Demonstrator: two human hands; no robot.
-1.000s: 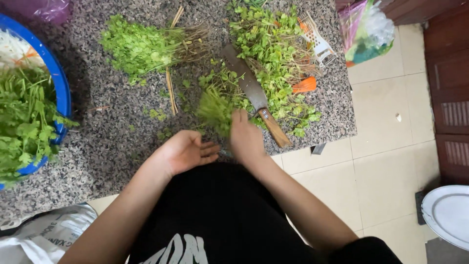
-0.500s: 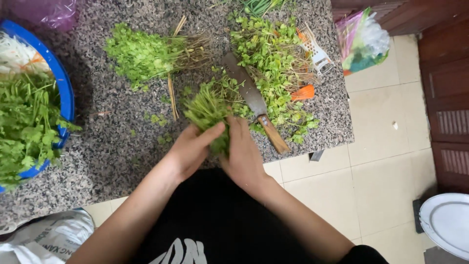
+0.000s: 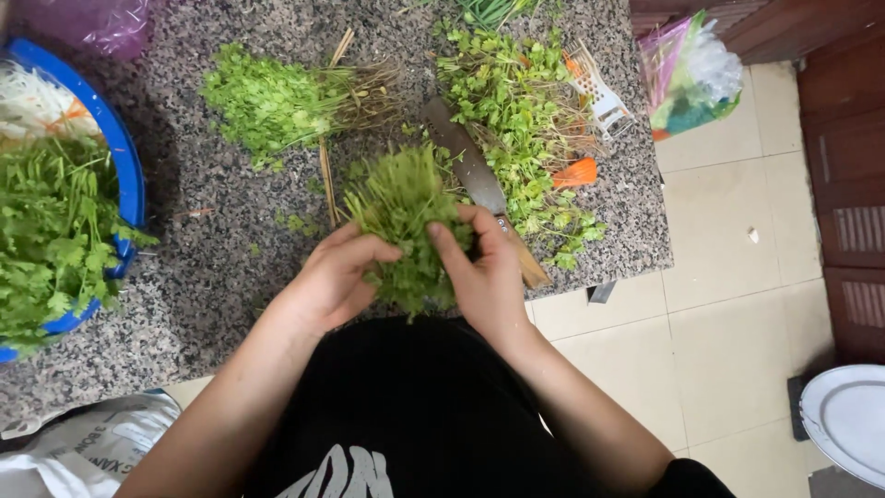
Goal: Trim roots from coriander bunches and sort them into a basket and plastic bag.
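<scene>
A speckled grey granite counter (image 3: 230, 304) fills the upper left. Right of the counter lies a floor of pale square tiles (image 3: 728, 304). Dark wooden cabinet doors (image 3: 848, 184) stand along the floor's far right edge, above a white round basin (image 3: 848, 429). Daylight falls soft and even.

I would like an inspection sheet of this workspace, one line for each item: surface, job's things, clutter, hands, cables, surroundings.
Surface: speckled granite counter, strewn with green bits.
Job's things: bunch of leafy herbs, raised over the counter edge.
Clutter: knife lying flat; tied herb bundle; loose herb pile; blue basin of greens; orange-and-white peeler.
Hands: left hand and right hand both grip the bunch.
Cables: nothing seen.
Surroundings: tiled floor, plastic bags, white plate.
</scene>
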